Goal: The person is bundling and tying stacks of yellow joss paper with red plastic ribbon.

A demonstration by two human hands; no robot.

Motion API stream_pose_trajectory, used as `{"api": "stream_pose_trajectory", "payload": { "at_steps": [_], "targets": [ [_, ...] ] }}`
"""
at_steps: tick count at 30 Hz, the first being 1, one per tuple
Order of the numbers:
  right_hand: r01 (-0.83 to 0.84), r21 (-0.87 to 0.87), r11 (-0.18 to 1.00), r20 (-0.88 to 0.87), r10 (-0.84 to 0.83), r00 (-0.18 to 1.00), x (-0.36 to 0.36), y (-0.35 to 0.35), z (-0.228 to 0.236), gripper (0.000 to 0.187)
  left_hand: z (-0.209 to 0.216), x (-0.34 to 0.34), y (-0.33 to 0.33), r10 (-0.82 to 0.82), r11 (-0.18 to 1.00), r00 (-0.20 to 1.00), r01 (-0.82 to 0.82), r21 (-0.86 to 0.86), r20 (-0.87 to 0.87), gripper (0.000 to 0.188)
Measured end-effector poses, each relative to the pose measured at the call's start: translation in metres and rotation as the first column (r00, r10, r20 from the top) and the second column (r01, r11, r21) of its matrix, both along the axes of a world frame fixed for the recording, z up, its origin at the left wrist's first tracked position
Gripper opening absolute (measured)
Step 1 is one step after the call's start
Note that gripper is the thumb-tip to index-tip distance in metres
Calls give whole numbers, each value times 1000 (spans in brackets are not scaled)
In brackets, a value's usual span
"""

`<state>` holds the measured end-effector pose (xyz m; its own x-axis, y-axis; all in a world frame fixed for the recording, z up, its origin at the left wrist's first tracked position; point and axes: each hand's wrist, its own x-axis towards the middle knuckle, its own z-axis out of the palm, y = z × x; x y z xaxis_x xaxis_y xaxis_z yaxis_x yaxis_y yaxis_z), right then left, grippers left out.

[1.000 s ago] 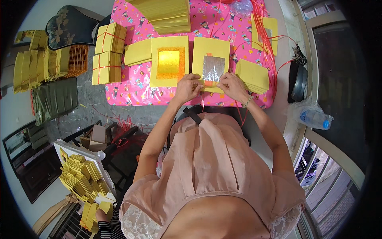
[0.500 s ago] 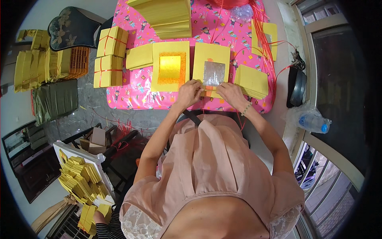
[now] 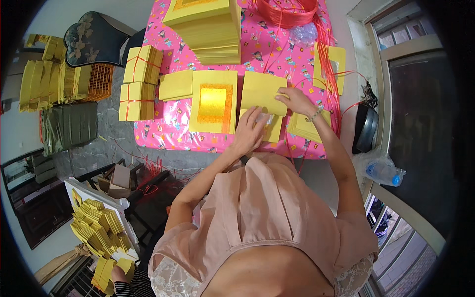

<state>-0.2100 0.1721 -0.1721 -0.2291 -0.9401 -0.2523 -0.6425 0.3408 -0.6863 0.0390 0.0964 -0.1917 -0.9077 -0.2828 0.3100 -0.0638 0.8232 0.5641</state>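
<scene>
A sheet of yellow paper [image 3: 263,91] lies in front of me, its silver patch mostly covered by a folded-over part. My left hand [image 3: 251,131] rests on the sheet's lower left with fingers stretched out. My right hand [image 3: 297,101] pinches the sheet's right edge between thumb and fingers. Beneath the left hand, more yellow paper [image 3: 273,129] shows. To the left lies a yellow stack [image 3: 194,99] topped with a gold and orange print. A further yellow stack [image 3: 308,127] sits below my right wrist, partly hidden by the forearm.
The table has a pink patterned cover [image 3: 170,133]. A tall yellow paper stack [image 3: 213,34] stands at the back. Red-tied bundles [image 3: 136,101] line the left edge. Red strings [image 3: 329,59] run from a coil [image 3: 287,15] down the right side. At lower left, another person's hand [image 3: 118,273] touches yellow papers.
The paper in front of me has been folded over the silver patch. My right hand has moved up to its right edge; my left hand has flattened onto it. The view has shifted slightly.
</scene>
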Motion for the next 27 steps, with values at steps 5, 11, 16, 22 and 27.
{"api": "stream_pose_trajectory", "payload": {
  "at_steps": [5, 11, 16, 22, 27],
  "targets": [
    [46, -128, 991, -23, -50, 998, -32, -21, -31, 32, 3, -38, -9, -10, 998, 996, 15, -58, 86, 70],
    [96, 33, 995, -205, -87, 975, -35, -41, -28, 36, -12, -56, -19, 31, 996, 981, -15, -86, 189, 72],
    [46, 4, 999, -276, -43, 960, -29, -63, -33, 41, -16, -62, -20, 36, 996, 978, -19, -83, 207, 73],
    [25, 51, 998, -134, -18, 991, -16, -77, -47, 41, -20, -64, -21, 38, 997, 977, -22, -79, 211, 74],
    [22, 42, 999, -125, -17, 992, -16, -77, -45, 39, -24, -63, -23, 41, 998, 978, -29, -62, 207, 74]
  ]
}}
